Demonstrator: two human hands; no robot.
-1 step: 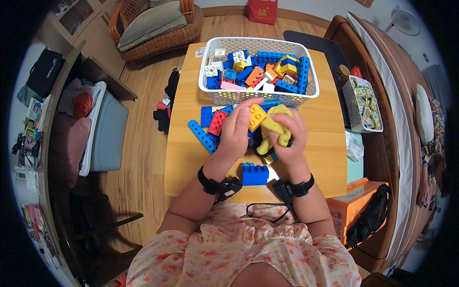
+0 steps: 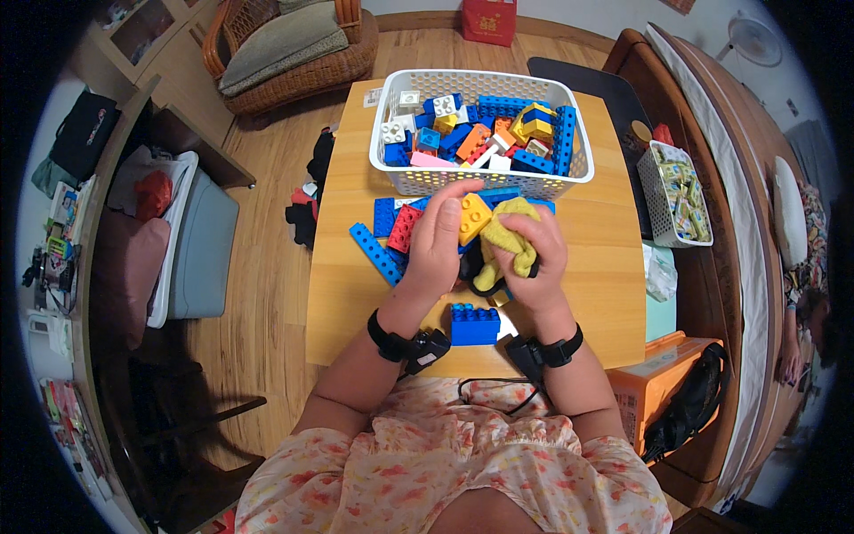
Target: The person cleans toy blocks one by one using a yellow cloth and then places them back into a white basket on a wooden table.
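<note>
Above the table, my left hand (image 2: pixel 436 247) is closed on a yellow toy building brick (image 2: pixel 474 217), its studs facing up. My right hand (image 2: pixel 541 254) grips a crumpled yellow-green cloth (image 2: pixel 509 233), bunched against the brick's right side. Part of the cloth has a dark edge. Just beyond my left hand lie a red brick (image 2: pixel 404 229) and a long blue beam (image 2: pixel 374 254), among several blue bricks partly hidden by my hands. Nearer to me, a blue brick (image 2: pixel 474 326) stands between my wrists.
At the table's far side is a white perforated basket (image 2: pixel 480 182) full of mixed bricks. The wooden table (image 2: pixel 605 276) reaches toward my lap. To its right are a small basket of packets (image 2: pixel 680 196) and an orange crate (image 2: pixel 663 360). A grey-blue bin (image 2: pixel 203 254) stands on the left.
My right hand and the cloth have shifted slightly left. The yellow brick has turned a little in my left hand, which stays in nearly the same place.
</note>
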